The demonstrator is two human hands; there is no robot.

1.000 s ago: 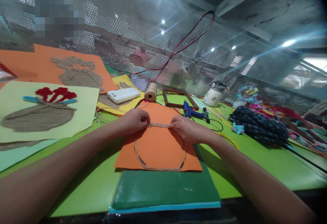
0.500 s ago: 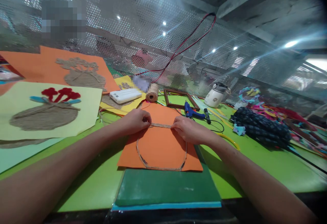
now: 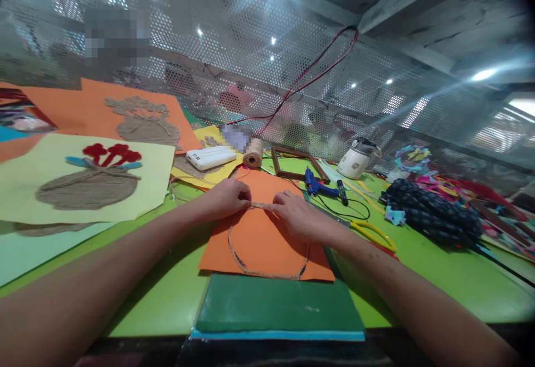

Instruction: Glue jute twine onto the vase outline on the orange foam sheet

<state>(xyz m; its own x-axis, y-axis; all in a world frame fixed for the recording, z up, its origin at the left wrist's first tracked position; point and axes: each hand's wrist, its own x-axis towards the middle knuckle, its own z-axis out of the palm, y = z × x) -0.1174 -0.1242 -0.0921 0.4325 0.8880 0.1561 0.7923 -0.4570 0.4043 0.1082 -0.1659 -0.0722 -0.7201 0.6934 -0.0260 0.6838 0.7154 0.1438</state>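
An orange sheet of paper (image 3: 271,244) lies in front of me with a vase-like outline of jute twine (image 3: 239,260) on it. Near the top of that outline runs a short strand of twine (image 3: 258,205). My left hand (image 3: 229,197) is closed, thumb and fingertips pinching the strand's left end. At the strand's right side, my right hand (image 3: 298,213) has its fingers bent together and pressed onto the twine. Its fingers hide the end of the strand and part of the outline. Beneath the sheet is a dark green board (image 3: 278,305).
Behind the sheet stand a twine spool (image 3: 253,154), a white power bank (image 3: 212,158) and a brown frame (image 3: 301,165). To the right are a blue glue gun (image 3: 320,184), yellow-handled scissors (image 3: 374,232), a white bottle (image 3: 355,159) and dark cloth (image 3: 432,211). Finished twine pictures (image 3: 87,186) lie left.
My right hand has slid left along the strand, closer to my left hand. The scissors on the right show more now. The whole view has shifted slightly.
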